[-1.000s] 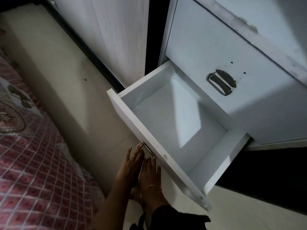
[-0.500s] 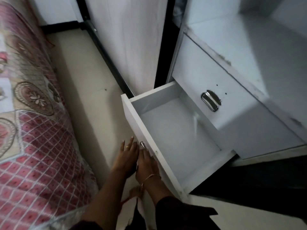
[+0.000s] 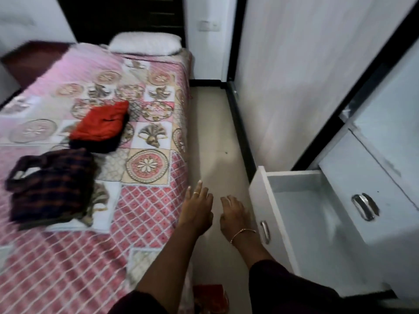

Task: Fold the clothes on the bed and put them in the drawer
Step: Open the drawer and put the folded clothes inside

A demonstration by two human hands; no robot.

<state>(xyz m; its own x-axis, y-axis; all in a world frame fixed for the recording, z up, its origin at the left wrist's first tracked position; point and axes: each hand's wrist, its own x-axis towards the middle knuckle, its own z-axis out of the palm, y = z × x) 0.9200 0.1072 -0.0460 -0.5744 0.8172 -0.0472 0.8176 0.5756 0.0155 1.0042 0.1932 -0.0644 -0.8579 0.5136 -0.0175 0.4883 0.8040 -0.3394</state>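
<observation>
Head view: looks down on a bed (image 3: pixel 145 205) at left, a strip of floor (image 3: pixel 210 137) in the middle and a white wardrobe (image 3: pixel 294 75) at right.
Clothes, near pile: a dark checked garment (image 3: pixel 52 184) lies bunched on the bed's left part, left of both hands and a little farther into the scene.
Clothes, far pile: a red garment (image 3: pixel 99 123) sits on top of a darker one, beyond the checked garment and to its right, toward the pillow (image 3: pixel 145 43).
Long axis: neither pile shows a clear one; both are crumpled heaps, the red one roughly squarish.
Drawer: the drawer (image 3: pixel 306 214) stands pulled out from the wardrobe at right, nothing visible inside it, its front handle (image 3: pixel 264 232) just right of the right wrist.
Left hand: the left hand (image 3: pixel 197 209) hovers over the bed's right edge, fingers straight and loosely spread, holding nothing.
Right hand: the right hand (image 3: pixel 233 214) hangs over the floor between bed and drawer, fingers relaxed and slightly bent, holding nothing; it does not touch the handle.
Nearer hand: the left one, by a clear margin; the clothes are well apart from both hands, on the side opposite the drawer.
Judgement: the coming reach probably goes left and away, across the bedspread, with the checked garment the closer target.
</observation>
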